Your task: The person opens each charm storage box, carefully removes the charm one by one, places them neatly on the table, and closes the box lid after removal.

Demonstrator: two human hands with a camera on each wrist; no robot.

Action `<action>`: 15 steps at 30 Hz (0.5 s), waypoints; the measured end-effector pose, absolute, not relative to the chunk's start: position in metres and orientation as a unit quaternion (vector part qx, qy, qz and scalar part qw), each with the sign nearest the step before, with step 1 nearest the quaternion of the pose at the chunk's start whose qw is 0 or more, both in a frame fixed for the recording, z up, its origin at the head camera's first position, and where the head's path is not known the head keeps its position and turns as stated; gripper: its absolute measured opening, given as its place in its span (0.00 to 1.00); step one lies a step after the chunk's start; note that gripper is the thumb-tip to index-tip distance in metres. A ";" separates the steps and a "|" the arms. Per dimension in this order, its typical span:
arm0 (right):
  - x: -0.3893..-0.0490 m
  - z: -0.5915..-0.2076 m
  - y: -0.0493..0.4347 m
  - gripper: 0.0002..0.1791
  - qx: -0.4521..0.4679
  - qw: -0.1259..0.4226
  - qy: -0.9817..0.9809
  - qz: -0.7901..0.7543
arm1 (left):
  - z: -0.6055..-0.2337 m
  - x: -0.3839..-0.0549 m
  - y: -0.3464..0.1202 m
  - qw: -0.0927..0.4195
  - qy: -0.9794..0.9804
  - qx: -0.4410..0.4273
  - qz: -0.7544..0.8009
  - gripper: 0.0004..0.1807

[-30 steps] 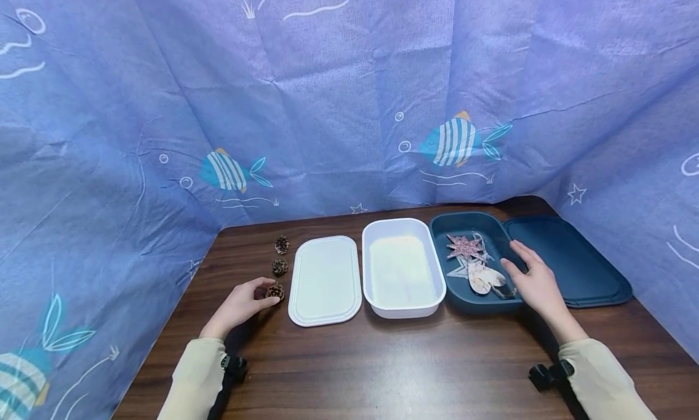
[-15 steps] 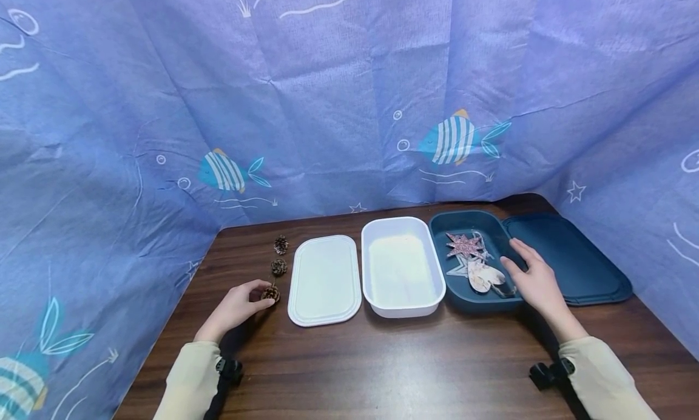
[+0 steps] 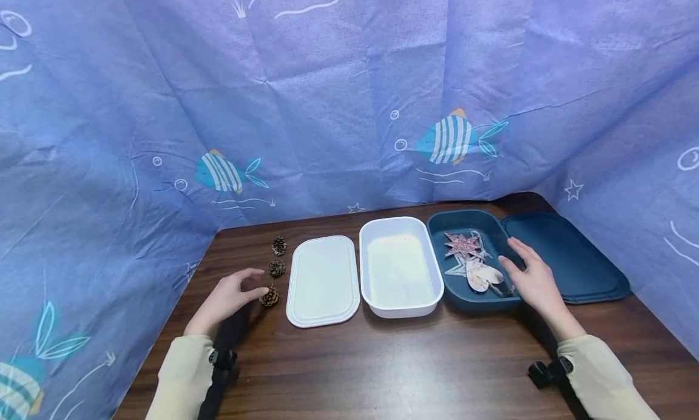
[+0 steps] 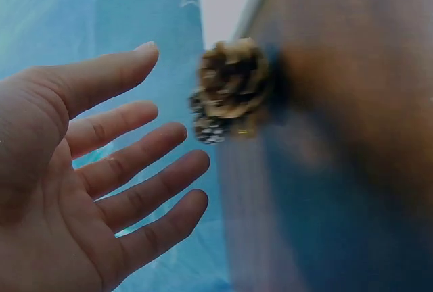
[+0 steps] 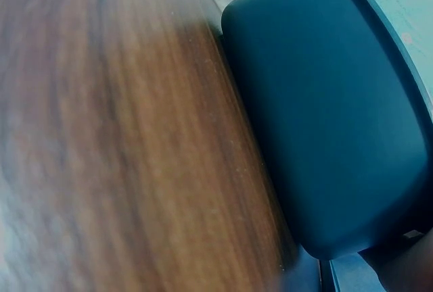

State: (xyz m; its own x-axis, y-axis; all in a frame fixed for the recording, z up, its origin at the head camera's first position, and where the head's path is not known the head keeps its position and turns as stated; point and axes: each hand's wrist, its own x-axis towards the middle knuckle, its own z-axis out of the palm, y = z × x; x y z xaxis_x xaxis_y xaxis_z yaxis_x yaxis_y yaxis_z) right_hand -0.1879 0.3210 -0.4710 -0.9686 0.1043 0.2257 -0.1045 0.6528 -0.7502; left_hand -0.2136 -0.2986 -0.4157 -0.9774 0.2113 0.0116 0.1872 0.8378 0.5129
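Three pine cones stand in a rough row at the table's left: the nearest pine cone (image 3: 269, 297), the middle pine cone (image 3: 276, 267) and the far pine cone (image 3: 279, 246). Beside the nearest one is my left hand (image 3: 225, 300); its fingers are spread and hold nothing. In the left wrist view a gap shows between thumb and pine cone (image 4: 233, 79). My right hand (image 3: 535, 279) rests at the right rim of the dark blue box (image 3: 472, 303), fingers relaxed. Inside lie a pink glittery star (image 3: 463, 245), a pale star (image 3: 457, 267) and a heart-shaped ornament (image 3: 483, 275).
A white lid (image 3: 323, 280) lies flat right of the pine cones. Between it and the blue box stands a white box (image 3: 402, 268). The blue lid (image 3: 568, 259) lies at the far right. A fish-print curtain (image 3: 327, 104) hangs behind the wooden table (image 3: 377, 371).
My left hand has set the nearest pine cone slightly left and nearer, let go of it and drawn back to the left. The right hand stays at the blue box.
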 end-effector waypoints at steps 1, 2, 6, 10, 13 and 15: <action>-0.188 -0.471 0.321 0.36 0.000 0.125 -0.900 0.417 | -0.411 -0.215 -0.298 0.018 0.959 0.106 0.263 0.30; -0.188 -0.470 0.321 0.36 0.000 0.124 -0.901 0.416 | -0.407 -0.217 -0.298 0.015 0.958 0.108 0.264 0.31; -0.189 -0.470 0.321 0.35 0.002 0.123 -0.902 0.413 | -0.390 -0.226 -0.295 0.005 0.957 0.114 0.266 0.33; -0.189 -0.470 0.321 0.35 0.003 0.123 -0.903 0.412 | -0.378 -0.236 -0.287 0.002 0.957 0.125 0.261 0.33; -0.189 -0.471 0.321 0.35 0.003 0.127 -0.902 0.413 | -0.370 -0.246 -0.275 0.005 0.956 0.136 0.261 0.31; -0.189 -0.471 0.321 0.35 0.005 0.130 -0.901 0.413 | -0.364 -0.253 -0.264 0.013 0.955 0.143 0.261 0.30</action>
State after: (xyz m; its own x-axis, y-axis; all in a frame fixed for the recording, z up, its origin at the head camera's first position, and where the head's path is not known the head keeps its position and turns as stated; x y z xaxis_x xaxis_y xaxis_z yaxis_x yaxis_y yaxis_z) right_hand -0.1887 0.3210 -0.4711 -0.9661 0.0990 0.2386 -0.1162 0.6584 -0.7437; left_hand -0.2525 -0.2639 -0.3637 -0.9586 0.2802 0.0505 0.2668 0.8225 0.5023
